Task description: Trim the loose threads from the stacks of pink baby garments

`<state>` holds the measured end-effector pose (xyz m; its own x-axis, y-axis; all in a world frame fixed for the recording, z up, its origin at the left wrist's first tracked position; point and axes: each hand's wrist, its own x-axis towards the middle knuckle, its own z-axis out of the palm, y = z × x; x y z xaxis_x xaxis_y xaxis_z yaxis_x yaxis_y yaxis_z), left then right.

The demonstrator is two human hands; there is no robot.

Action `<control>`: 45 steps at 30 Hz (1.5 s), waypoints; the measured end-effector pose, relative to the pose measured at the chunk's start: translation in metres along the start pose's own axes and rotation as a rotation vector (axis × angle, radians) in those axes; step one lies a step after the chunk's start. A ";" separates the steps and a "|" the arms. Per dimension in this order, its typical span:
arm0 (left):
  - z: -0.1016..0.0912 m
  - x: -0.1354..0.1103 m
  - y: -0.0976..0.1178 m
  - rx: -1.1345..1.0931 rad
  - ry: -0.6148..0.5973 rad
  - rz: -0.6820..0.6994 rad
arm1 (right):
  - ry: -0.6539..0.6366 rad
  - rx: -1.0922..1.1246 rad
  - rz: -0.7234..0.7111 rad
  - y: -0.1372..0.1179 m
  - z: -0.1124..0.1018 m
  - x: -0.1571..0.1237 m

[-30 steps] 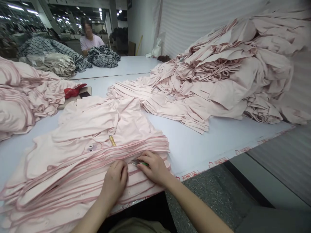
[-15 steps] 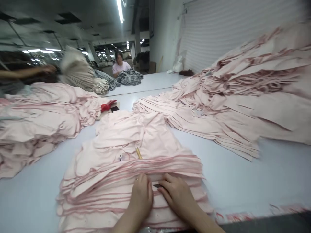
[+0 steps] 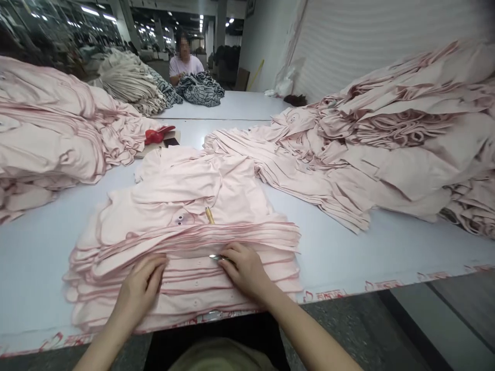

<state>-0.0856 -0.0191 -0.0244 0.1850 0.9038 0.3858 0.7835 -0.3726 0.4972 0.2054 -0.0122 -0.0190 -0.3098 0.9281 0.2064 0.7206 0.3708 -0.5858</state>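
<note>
L hand (image 3: 141, 288) lies open, flat on stack of pale pink button-front tops (image 3: 181, 206); R hand (image 3: 245, 270) half-curled, pinching small snips (image 3: 215, 256) against the stack.

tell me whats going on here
A person has both hands on a stack of pale pink garments on a white table. The left hand rests on the layers, and the right hand is over a small metal tool. A slim yellow stick lies on the stack. Farther down, a co-worker handles striped fabric.
</note>
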 end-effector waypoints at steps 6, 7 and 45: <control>0.016 0.001 0.017 0.008 -0.095 -0.023 | -0.016 -0.153 -0.033 -0.012 0.012 0.000; 0.017 0.002 0.020 0.024 -0.096 -0.030 | -0.022 -0.175 -0.036 -0.014 0.014 0.001; -0.014 -0.007 -0.016 0.206 0.038 -0.019 | -0.075 -0.084 -0.004 -0.055 0.047 0.026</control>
<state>-0.1077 -0.0223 -0.0246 0.1492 0.9003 0.4088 0.8923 -0.3007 0.3368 0.1282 -0.0101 -0.0183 -0.3556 0.9229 0.1475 0.7679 0.3785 -0.5168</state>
